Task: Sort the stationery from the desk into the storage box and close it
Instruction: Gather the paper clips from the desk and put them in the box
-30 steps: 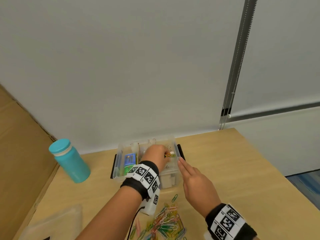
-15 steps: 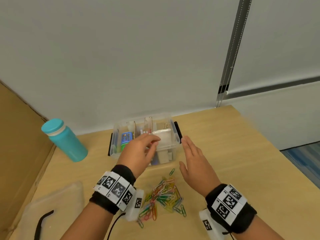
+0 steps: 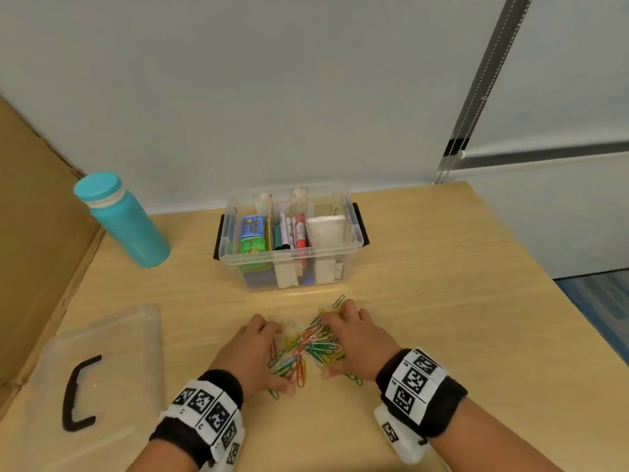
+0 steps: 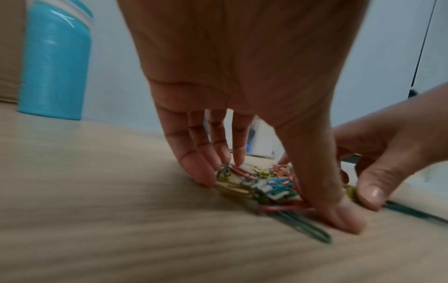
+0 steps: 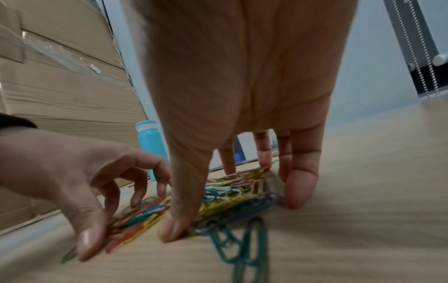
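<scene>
A pile of coloured paper clips lies on the wooden desk in front of the clear storage box. My left hand stands over the pile's left side, thumb and fingertips on the desk around the clips. From the right, my right hand brackets the pile between thumb and fairly straight fingers. The clips still lie on the desk. The lidless box holds a blue-green item, markers and a white item in separate compartments.
The clear lid with a black handle lies at the front left. A teal bottle stands left of the box. Cardboard lines the left edge, and a white wall rises behind the desk. The desk's edge runs along the right.
My left hand has come out of the box and back to the clip pile. My right hand has moved from beside the box onto the pile's right side.
</scene>
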Demonstrator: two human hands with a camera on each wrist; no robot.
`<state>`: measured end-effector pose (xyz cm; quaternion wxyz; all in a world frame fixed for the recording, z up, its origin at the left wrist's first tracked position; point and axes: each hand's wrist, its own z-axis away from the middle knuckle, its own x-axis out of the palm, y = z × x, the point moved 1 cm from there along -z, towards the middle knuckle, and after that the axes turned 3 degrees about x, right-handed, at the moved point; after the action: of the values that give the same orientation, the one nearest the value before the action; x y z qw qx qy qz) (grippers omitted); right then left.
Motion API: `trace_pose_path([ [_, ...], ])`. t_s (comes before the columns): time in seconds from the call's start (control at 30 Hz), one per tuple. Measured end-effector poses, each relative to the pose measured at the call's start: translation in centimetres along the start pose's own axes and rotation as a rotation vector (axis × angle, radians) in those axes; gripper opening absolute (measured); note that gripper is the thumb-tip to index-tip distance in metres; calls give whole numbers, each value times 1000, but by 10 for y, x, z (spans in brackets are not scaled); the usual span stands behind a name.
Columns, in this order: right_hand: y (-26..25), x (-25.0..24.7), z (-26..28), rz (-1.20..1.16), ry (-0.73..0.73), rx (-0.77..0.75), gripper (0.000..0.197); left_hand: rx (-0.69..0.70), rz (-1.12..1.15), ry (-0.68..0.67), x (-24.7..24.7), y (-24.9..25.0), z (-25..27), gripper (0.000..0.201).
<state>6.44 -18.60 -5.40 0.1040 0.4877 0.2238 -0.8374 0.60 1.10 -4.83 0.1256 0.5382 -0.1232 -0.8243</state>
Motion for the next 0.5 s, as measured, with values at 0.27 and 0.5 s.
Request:
trace_pose_path([
  [0.27, -13, -7, -6, -34, 30, 10, 32, 87, 85, 87, -2, 13, -10, 36],
  [0.5, -10, -9, -8, -21, 133, 0, 41, 105, 6, 143, -3, 19, -18, 19],
])
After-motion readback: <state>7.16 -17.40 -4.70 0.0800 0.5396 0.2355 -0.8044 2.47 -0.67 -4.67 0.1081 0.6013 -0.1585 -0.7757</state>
